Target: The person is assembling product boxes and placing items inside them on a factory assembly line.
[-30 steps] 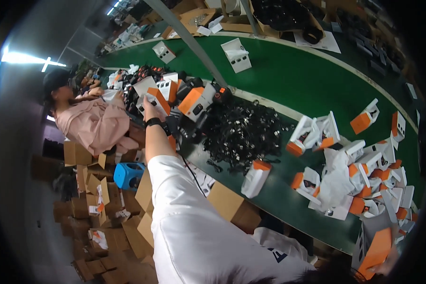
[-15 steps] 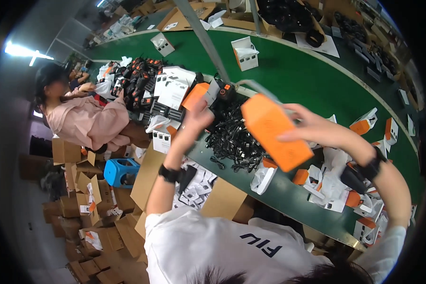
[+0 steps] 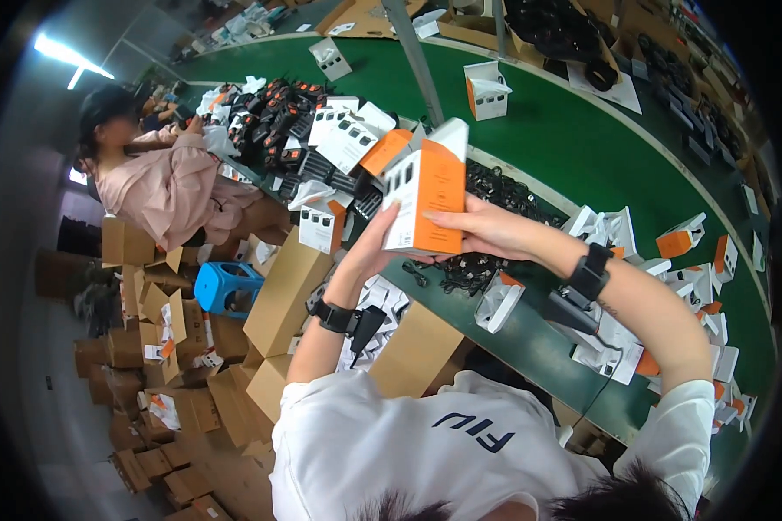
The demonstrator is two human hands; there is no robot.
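Both my hands hold an orange and white carton box (image 3: 440,195) upright over the bench, its top flap standing up. My left hand (image 3: 372,247) is closed round its lower left side, and my right hand (image 3: 495,227) grips the orange side with the thumb across it. The box's inside is hidden. Behind it lies a pile of black cables (image 3: 504,195). Left of my left hand stands another open white and orange box (image 3: 322,227) with a white bag sticking out. Flat white printed cartons (image 3: 349,143) lie beyond it.
Black devices (image 3: 278,117) are heaped at the far left near a person in pink (image 3: 161,195). A metal post (image 3: 413,61) rises behind the box. Opened boxes crowd the right of the bench. A brown carton (image 3: 417,347) with white papers stands below my left forearm.
My right hand has brought the orange box left and turned it upright. My left hand has come down onto its side, so both hands now hold it.
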